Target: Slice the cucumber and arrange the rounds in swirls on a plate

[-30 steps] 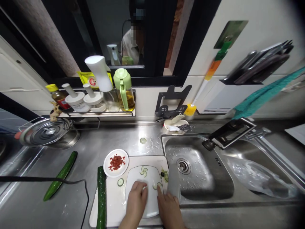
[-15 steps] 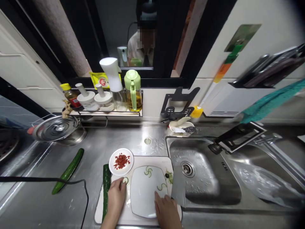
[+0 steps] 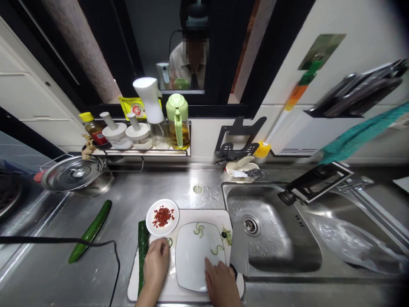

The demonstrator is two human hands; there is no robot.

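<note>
My left hand lies on the white cutting board, its fingertips pinched on a cucumber slice just left of the square white plate. My right hand rests on the plate's lower right corner, fingers together and pressing down. On the plate lie cut cucumber curls and another curl. A long cucumber lies along the board's left edge. A small round dish of red bits sits at the board's top left.
A second cucumber and a black cable lie on the steel counter at left. A pot lid and a condiment rack stand behind. The sink lies right, with a plastic bag beyond it.
My left hand has moved off the plate to the left and settled on the cucumber slice on the board. My right hand slid to the plate's lower right corner. The view shifted slightly.
</note>
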